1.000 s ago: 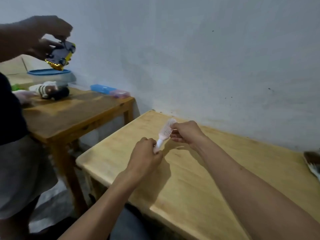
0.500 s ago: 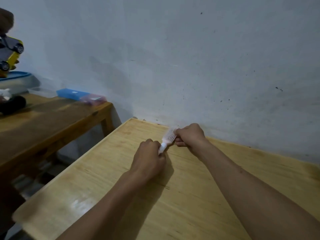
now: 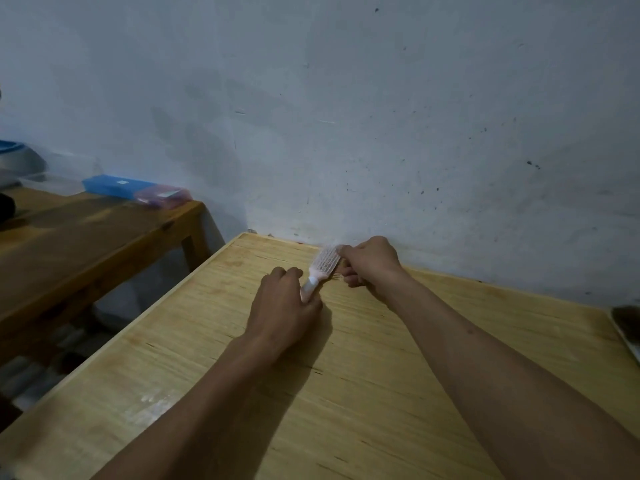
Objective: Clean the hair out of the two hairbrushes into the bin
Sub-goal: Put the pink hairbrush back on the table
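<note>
A small pale pink hairbrush [image 3: 323,264] is held just above the light wooden table [image 3: 346,393], near the wall. My left hand [image 3: 284,306] is closed around its handle. My right hand [image 3: 370,263] is closed at the brush head's right side, fingers pinched at the bristles. Whether hair sits between those fingers is too small to tell. A second brush [image 3: 628,327], dark with hair, lies at the table's right edge, partly cut off by the frame. No bin is in view.
A darker wooden table [image 3: 86,244] stands to the left across a gap. On it lie a blue box [image 3: 117,185], a pink clear case [image 3: 162,195] and a blue-lidded container [image 3: 17,157]. A grey wall rises right behind both tables.
The view has swung to the right and down; the other person and the yellow toy car have left the frame. Both hands have stayed on the pink brush, which is now lower and nearer the wall.
</note>
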`<state>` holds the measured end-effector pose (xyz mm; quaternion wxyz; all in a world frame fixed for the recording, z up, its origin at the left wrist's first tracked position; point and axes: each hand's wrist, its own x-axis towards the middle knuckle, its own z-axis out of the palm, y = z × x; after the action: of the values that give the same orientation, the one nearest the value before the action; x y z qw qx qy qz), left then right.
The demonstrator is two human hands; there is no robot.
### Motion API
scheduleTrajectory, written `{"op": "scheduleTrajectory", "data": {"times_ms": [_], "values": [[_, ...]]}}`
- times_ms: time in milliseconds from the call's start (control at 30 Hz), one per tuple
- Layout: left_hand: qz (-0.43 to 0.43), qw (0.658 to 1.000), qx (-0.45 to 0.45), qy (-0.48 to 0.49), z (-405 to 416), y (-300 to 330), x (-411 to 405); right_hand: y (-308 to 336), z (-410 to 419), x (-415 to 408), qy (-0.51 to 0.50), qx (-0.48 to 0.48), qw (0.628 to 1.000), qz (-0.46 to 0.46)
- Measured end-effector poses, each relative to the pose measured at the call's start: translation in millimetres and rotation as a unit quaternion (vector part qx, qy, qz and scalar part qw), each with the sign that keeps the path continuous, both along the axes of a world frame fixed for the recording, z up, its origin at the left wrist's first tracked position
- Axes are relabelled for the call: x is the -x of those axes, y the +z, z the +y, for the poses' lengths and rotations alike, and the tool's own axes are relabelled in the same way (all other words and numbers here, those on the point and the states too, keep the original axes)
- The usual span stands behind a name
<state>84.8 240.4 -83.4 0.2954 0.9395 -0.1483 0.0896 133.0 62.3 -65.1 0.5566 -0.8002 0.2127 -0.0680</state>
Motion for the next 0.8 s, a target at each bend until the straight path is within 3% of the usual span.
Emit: {"op": "scheduleTrajectory", "data": {"times_ms": [167, 333, 533, 667, 800], "values": [[-0.047, 0.999, 0.010, -0.001, -15.6, 15.9, 22.7, 32.2, -31.5, 33.0, 0.004, 0.082, 0.997, -0.009], [-0.014, 0.996, 0.018, -0.086, -78.2, 24.4, 56.9, 67.4, -91.9, 84.1, -0.034, 0.186, 0.982, -0.027], [0.032, 0.974, -0.001, -0.222, -174.3, 22.8, 126.5, 79.0, -175.5, 162.0, -0.108, 0.368, 0.922, 0.055], [0.058, 0.961, -0.019, -0.270, -228.2, 18.4, 167.7, 67.5, -227.0, 209.0, -0.157, 0.388, 0.900, 0.118], [0.093, 0.953, -0.022, -0.289, -267.7, 17.4, 199.7, 51.5, -253.9, 233.5, -0.168, 0.356, 0.905, 0.163]]}}
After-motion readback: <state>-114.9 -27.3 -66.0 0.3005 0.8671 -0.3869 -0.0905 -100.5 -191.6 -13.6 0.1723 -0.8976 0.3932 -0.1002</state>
